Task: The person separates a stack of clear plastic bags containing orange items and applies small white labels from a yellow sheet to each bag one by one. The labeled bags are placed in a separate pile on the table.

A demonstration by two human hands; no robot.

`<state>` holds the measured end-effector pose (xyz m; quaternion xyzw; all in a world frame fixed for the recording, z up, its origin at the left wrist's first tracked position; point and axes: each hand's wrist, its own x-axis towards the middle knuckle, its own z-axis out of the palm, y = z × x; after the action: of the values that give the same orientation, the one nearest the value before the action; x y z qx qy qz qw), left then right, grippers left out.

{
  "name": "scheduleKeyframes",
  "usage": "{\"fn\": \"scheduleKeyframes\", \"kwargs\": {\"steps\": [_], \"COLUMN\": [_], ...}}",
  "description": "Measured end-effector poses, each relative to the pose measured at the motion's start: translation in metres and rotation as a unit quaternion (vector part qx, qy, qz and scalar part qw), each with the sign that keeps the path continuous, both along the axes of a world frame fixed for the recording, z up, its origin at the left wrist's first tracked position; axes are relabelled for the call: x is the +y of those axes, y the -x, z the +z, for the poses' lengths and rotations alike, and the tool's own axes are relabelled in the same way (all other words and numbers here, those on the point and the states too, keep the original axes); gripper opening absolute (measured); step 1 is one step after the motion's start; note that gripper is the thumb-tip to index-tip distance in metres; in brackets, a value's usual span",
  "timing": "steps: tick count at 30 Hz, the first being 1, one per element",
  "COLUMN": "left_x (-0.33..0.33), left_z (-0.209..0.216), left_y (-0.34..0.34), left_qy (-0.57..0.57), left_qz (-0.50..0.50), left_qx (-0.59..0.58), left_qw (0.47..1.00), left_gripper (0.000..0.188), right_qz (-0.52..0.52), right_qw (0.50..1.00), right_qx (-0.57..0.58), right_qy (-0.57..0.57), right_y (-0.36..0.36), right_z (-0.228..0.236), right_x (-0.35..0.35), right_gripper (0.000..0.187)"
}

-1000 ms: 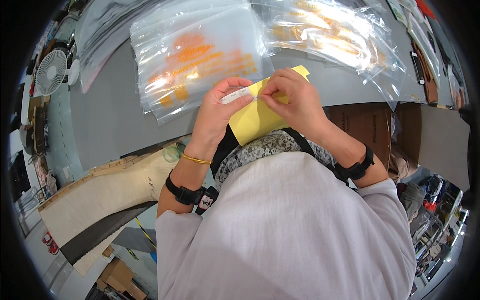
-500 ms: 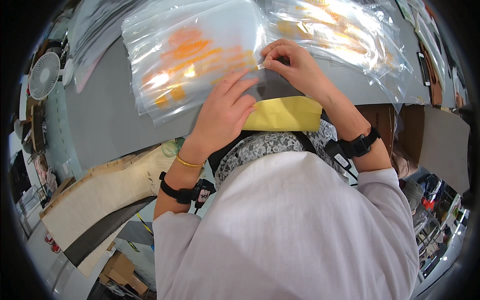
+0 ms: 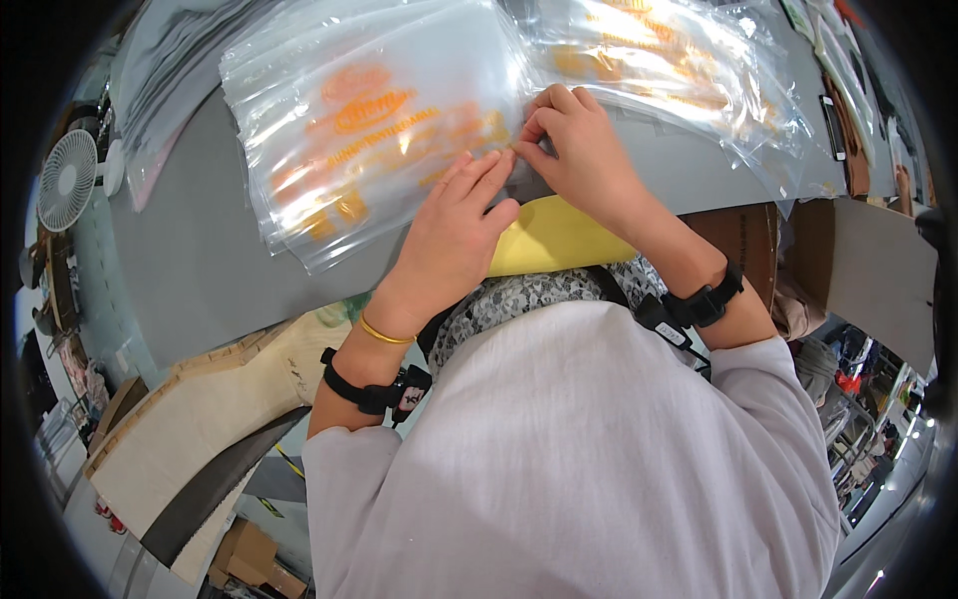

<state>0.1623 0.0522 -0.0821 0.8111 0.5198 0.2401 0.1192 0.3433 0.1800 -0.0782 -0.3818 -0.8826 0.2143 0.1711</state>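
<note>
On the grey table [image 3: 185, 275] lies a wide, overlapping pile of clear bags with orange print [image 3: 329, 155], with a second, glossier pile [image 3: 669, 60] to its right, while a yellow sheet [image 3: 559, 238] sits at the near edge, below the hands. The left hand [image 3: 449, 230] spreads its fingers, nearly straight, at the first pile's near right corner, thumb apart, and beside its fingertips the right hand [image 3: 579, 145] pinches thumb and forefinger together (whether on anything, I cannot tell).
</note>
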Motion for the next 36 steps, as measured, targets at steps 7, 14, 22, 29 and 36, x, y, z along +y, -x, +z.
{"fn": "scheduleKeyframes", "kwargs": {"steps": [7,14,22,29,36], "left_x": [0.001,-0.004,-0.006,-0.021,-0.025], "left_z": [-0.001,-0.002,-0.001,0.008,0.017], "left_y": [0.006,0.015,0.003,0.013,0.02], "left_qy": [-0.001,-0.006,-0.01,0.039,0.144], "left_qz": [-0.019,-0.019,-0.036,0.009,0.11], "left_qx": [-0.008,-0.01,-0.024,-0.08,-0.183], "left_qw": [1.0,1.0,0.999,0.996,0.966], "left_gripper": [0.009,0.008,0.006,0.012,0.009], "right_qz": [-0.044,-0.077,-0.088,-0.1,-0.203], "right_qw": [0.973,0.955,0.99,0.984,0.967], "right_qx": [-0.098,-0.224,-0.109,0.008,0.111], "right_qy": [-0.202,-0.176,-0.031,-0.148,-0.11], "right_y": [-0.029,-0.096,0.016,0.022,-0.104], "right_z": [0.0,0.014,-0.001,0.011,-0.017], "right_x": [0.038,0.101,0.087,0.07,0.184], "right_gripper": [0.045,0.056,0.049,0.026,0.024]}}
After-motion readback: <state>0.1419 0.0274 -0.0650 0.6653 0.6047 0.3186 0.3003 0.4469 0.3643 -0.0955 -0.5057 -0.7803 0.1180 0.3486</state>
